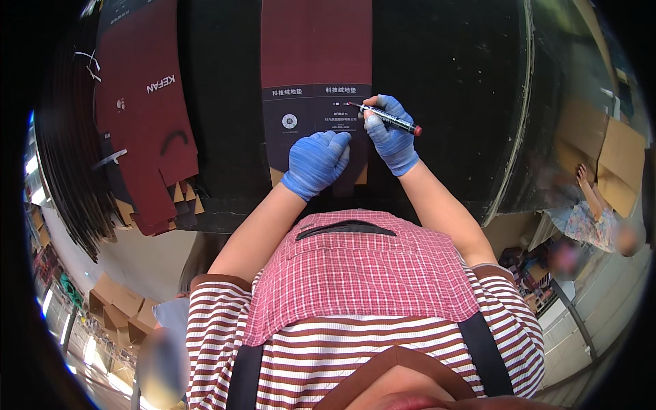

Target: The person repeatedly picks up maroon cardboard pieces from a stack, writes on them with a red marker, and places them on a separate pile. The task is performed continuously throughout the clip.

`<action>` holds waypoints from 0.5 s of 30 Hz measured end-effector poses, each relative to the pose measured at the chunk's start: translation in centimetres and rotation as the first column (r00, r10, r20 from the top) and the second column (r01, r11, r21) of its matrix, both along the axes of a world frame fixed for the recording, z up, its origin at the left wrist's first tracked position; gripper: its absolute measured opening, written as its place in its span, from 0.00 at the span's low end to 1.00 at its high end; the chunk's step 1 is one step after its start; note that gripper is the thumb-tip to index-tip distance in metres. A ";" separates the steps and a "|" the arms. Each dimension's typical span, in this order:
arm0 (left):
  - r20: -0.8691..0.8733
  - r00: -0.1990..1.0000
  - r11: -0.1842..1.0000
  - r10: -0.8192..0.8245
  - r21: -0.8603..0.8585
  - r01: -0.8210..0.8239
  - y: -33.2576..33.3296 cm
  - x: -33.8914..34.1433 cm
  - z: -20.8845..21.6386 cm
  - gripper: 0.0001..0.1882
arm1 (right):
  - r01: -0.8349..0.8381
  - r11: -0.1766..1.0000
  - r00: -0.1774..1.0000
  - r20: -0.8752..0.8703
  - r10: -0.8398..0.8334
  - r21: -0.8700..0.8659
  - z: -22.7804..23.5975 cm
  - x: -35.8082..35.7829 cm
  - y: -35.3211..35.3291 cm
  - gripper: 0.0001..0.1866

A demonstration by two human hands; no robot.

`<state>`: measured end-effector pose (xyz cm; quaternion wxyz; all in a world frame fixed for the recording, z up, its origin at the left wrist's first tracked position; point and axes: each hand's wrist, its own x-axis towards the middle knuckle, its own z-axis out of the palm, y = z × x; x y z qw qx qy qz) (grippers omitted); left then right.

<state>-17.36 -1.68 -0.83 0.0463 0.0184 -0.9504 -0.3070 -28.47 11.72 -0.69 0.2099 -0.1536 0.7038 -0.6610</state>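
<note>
A flat dark red and grey printed carton sheet [317, 48] lies on the black table in front of me. My right hand [392, 133], in a blue glove, grips a black marker pen [387, 117] with a red end. Its tip points left, at a small mark in the printed grey band of the sheet. Curled into a fist, my left hand [318, 162], also gloved in blue, rests on the lower part of the same band. Whether anything is inside that fist is hidden.
A stack of similar red carton sheets [140, 102] lies at the left of the black table [437, 55]. Brown cardboard boxes [123, 307] stand at the lower left. Beyond the table's right edge, another person [593, 215] is beside a brown carton [620, 164].
</note>
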 end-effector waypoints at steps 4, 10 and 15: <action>0.005 1.000 0.997 0.020 0.075 -0.020 -0.2 0.1 -0.2 0.07 | 0.000 1.000 0.995 -0.100 0.002 0.024 -1.8 -0.2 0.1 0.06; -0.054 0.997 0.993 0.050 0.106 -0.045 -0.2 0.1 -0.3 0.07 | -0.029 0.998 0.993 -0.115 0.036 0.061 -1.7 -0.4 0.1 0.05; -0.054 0.998 0.993 0.044 0.108 -0.038 -0.2 0.1 -0.4 0.07 | -0.031 0.996 0.988 -0.148 0.043 0.088 -2.0 -0.5 0.0 0.05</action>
